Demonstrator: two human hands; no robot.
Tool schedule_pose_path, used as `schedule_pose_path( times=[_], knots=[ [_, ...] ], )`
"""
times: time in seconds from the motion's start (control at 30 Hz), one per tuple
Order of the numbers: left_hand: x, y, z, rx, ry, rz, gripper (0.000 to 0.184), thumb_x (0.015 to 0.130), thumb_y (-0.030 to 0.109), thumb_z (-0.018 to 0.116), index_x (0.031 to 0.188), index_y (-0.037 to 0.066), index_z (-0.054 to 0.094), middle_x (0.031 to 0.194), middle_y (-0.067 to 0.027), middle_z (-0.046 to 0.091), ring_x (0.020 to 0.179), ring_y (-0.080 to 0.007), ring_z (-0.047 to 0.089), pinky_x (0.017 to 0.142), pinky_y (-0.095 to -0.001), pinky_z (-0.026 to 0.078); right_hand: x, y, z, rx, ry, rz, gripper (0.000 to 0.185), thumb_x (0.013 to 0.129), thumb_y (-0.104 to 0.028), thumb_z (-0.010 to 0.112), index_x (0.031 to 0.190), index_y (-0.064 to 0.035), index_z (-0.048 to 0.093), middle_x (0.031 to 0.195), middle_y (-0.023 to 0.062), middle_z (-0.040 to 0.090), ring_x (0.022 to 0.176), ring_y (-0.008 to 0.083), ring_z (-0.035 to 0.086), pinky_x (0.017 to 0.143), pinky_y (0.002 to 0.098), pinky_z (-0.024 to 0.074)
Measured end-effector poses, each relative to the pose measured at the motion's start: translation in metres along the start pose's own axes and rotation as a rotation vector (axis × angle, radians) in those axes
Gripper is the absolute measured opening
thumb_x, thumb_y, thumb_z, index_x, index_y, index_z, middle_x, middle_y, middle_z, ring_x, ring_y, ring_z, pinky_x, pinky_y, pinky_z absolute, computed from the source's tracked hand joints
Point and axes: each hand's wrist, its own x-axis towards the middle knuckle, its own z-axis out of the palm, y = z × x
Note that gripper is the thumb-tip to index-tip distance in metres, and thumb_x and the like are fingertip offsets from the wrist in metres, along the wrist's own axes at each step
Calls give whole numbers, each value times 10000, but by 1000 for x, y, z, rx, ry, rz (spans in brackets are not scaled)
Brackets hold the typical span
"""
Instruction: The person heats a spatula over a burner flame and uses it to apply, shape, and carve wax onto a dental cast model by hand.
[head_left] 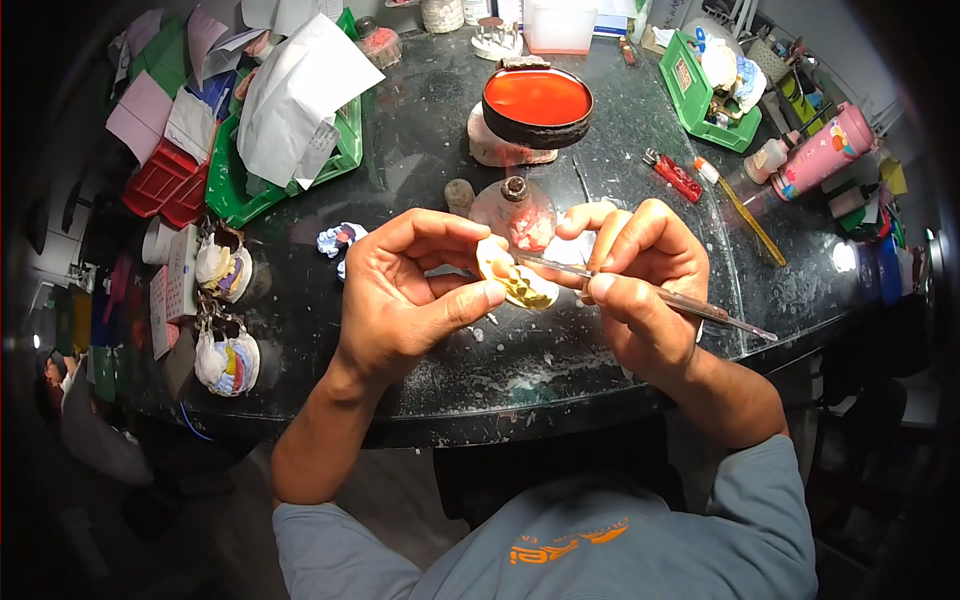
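A small pale yellow dental cast point(528, 288) is pinched between the thumb and fingers of my left hand point(415, 285). My right hand point(650, 285) grips a thin metal tool with a brownish handle point(690, 302). One end of the tool reaches the cast's upper edge; the other points down to the right. Just beyond the hands stands a glass burner point(515, 200) with pink material seen through it. Above it, a round dark pan point(538, 105) holds glossy red-orange material.
Green bins stand at the upper left point(352, 135) and upper right point(738, 132). Two mounted dental models point(226, 365) sit at the left. A red lighter point(678, 178), a yellow-handled knife point(750, 220) and a pink bottle point(825, 150) lie or stand at the right.
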Motion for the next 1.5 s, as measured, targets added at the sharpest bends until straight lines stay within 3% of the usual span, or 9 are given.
schedule_pose_path(
  times=[0.57,0.67,0.87,0.9,1.0,1.03,1.23,1.5],
  knots=[
    [0,0,-1,24,-3,-11,414,746,2,767,1124,-37,603,1076,-163,688,999,-190,674,962,-351,516,0,-2,-1,-65,-29,-12,129,844,28,656,907,-7,550,1018,168,626,1084,213,589,941,391,515],
    [2,-8,-6,-100,-28,-11,422,776,-3,724,1172,-37,581,1110,-177,677,1011,-209,678,946,-376,544,-1,-3,7,23,79,42,124,859,31,653,913,-8,549,1018,161,621,1051,195,597,932,376,516],
    [2,-3,-9,-438,-168,-174,411,870,-11,657,1264,-30,542,1163,-174,663,1061,-252,676,937,-442,576,5,3,-2,-193,213,-22,129,866,15,685,935,-6,578,1002,117,614,932,125,587,871,284,479],
    [2,-4,-9,-435,-175,-174,427,880,-3,652,1290,-16,532,1182,-171,660,1083,-265,670,938,-454,575,5,2,-8,-327,160,-9,102,896,36,601,971,28,532,1020,165,576,1020,190,606,907,388,598],
    [3,-5,-9,-499,-199,-183,433,898,-8,631,1318,-4,526,1222,-178,647,1135,-262,648,961,-451,559,9,5,-11,-395,177,-32,89,905,34,612,966,17,551,1053,161,591,951,171,634,888,375,602],
    [2,-1,-6,-502,-153,-209,479,880,0,635,1338,-25,496,1212,-209,634,1098,-280,663,967,-390,557,10,5,-4,-277,278,-10,124,858,5,702,919,0,594,966,86,617,909,109,577,850,269,473],
    [5,-1,-11,-526,-163,-241,493,903,1,601,1377,-46,471,1243,-243,610,1121,-316,656,928,-383,576,12,6,-8,-322,254,-37,104,866,15,683,922,5,596,963,83,616,923,113,574,868,279,470],
    [9,-3,-20,-521,-243,-313,514,917,32,555,1401,-93,434,1275,-281,591,1129,-339,651,947,-396,574,11,4,-6,-322,217,-80,114,891,28,648,963,2,562,1003,67,580,722,19,534,617,185,451]
  ],
)
